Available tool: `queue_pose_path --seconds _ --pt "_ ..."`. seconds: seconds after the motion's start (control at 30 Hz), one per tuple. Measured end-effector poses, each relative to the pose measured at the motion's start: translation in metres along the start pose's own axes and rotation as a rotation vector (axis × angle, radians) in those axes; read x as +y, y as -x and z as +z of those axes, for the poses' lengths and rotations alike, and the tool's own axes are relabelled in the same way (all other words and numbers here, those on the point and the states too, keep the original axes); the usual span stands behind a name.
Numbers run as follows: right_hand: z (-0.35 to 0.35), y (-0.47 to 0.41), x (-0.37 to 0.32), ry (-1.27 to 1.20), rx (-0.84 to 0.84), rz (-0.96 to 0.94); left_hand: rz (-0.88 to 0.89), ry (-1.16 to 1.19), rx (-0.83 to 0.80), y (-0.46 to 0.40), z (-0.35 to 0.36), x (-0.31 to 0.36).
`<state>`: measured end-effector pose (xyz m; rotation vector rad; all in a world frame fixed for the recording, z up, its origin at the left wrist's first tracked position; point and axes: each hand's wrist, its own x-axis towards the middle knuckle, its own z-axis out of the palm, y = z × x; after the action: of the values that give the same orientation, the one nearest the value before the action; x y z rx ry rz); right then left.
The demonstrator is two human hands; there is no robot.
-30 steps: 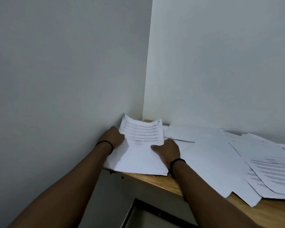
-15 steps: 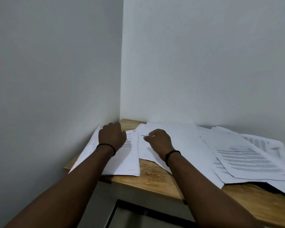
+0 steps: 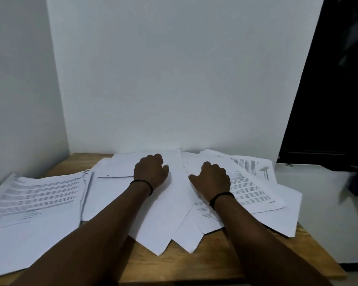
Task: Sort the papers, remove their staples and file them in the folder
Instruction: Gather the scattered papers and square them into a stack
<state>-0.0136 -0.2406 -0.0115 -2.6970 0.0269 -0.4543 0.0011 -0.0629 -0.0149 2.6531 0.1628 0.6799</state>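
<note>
Loose white printed paper sheets [image 3: 167,203] lay fanned across a small wooden table [image 3: 194,263], under left hand [image 3: 151,174] and right hand [image 3: 213,180], both knuckles-up with fingers curled; any grasp indiscernible.

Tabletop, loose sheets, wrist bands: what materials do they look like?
Tabletop: looks like wood or wood laminate, tan with visible grain, low sheen. Loose sheets: thin white office paper, matte, some carrying printed lines. Wrist bands: thin black loops, probably elastic or cord; too small to tell.
</note>
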Motion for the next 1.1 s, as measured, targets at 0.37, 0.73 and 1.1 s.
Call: queue_pose_path --seconds 0.37,0.73,1.1 --pt "0.030 -0.044 -0.005 0.182 -0.009 -0.043 0.009 -0.045 -0.226 -0.031 0.046 -0.023" --pt "0.018 -0.041 -0.023 0.210 0.527 -0.263 0.064 -0.090 0.017 -0.028 0.037 -0.025" --pt "0.023 -0.049 0.000 0.092 0.575 -0.430 -0.005 -0.172 -0.159 -0.019 0.034 -0.034"
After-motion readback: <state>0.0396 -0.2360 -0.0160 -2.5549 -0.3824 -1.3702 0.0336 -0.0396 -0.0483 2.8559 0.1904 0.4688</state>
